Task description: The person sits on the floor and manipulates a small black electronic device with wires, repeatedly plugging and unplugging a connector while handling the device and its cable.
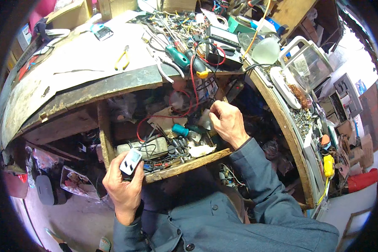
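Observation:
My left hand (122, 185) is closed around a small white box-shaped piece with black marks (131, 161), held up by the near left corner of an open wooden drawer (185, 168). Over the drawer's right side, my right hand (229, 122) has its fingers curled in. Its fingertips meet a whitish translucent scrap of plastic (205, 119); whether they pinch it, I cannot make out. Inside the drawer lie a long grey-white case (149, 148), a teal cylindrical piece (180, 130), a torn pale scrap (201, 150) and a jumble of small metal parts and leads.
The workbench (113, 82) above the drawer carries yellow-handled pliers (122, 59), a green-handled screwdriver (177, 56) and a black meter-like box (222, 48). A red cable (193, 80) hangs from it into the drawer. A cluttered side ledge (281, 122) runs along the right.

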`<state>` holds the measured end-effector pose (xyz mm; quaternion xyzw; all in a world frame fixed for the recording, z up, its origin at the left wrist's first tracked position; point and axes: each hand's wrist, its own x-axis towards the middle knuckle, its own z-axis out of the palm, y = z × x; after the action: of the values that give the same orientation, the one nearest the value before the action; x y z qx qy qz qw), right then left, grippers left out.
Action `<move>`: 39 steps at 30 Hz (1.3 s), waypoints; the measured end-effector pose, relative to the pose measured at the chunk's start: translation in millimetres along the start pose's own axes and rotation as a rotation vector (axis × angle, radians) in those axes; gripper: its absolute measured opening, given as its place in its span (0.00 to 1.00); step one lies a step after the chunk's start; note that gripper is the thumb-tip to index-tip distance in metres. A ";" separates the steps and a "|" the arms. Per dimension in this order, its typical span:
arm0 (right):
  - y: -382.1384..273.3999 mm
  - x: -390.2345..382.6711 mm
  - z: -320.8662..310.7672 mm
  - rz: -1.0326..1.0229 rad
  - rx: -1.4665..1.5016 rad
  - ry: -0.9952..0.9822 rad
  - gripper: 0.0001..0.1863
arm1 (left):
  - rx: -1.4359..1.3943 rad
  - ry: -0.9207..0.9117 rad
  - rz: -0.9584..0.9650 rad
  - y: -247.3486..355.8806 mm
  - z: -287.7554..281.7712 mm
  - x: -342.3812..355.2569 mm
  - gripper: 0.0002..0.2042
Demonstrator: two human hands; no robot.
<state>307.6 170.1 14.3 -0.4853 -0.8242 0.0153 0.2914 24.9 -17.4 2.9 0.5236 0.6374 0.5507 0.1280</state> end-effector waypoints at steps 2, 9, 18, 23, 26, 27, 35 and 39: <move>-3.2 2.7 0.4 0.057 0.097 0.049 0.05 | 0.005 -0.003 -0.001 -0.8 -1.0 -0.3 0.16; 0.9 6.7 2.7 0.205 0.360 0.053 0.06 | -0.006 0.001 -0.027 -0.7 2.0 -1.6 0.16; -5.6 4.3 0.4 0.208 0.619 0.132 0.12 | 0.013 0.020 -0.043 0.9 3.9 -2.5 0.16; -3.3 1.7 -2.5 0.238 0.616 0.207 0.10 | 0.035 -0.009 -0.023 -2.7 3.1 -5.5 0.17; 1.3 0.5 -0.3 0.238 0.612 0.224 0.09 | 0.021 -0.011 -0.039 -4.3 3.7 -5.8 0.18; 1.0 0.2 -2.2 0.239 0.607 0.206 0.09 | 0.023 -0.018 -0.042 -4.7 3.2 -5.9 0.18; -4.8 5.4 -12.8 -0.090 0.490 -0.126 0.05 | -0.041 0.019 -0.129 -3.7 -0.1 -6.2 0.17; -8.2 3.9 -3.9 -0.171 0.272 -0.493 0.09 | -0.037 0.024 -0.125 -4.4 1.2 -6.7 0.17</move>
<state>301.7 168.0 21.9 -0.3522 -0.8984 0.2185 0.1453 26.2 -21.5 -4.0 0.4737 0.6601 0.5594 0.1640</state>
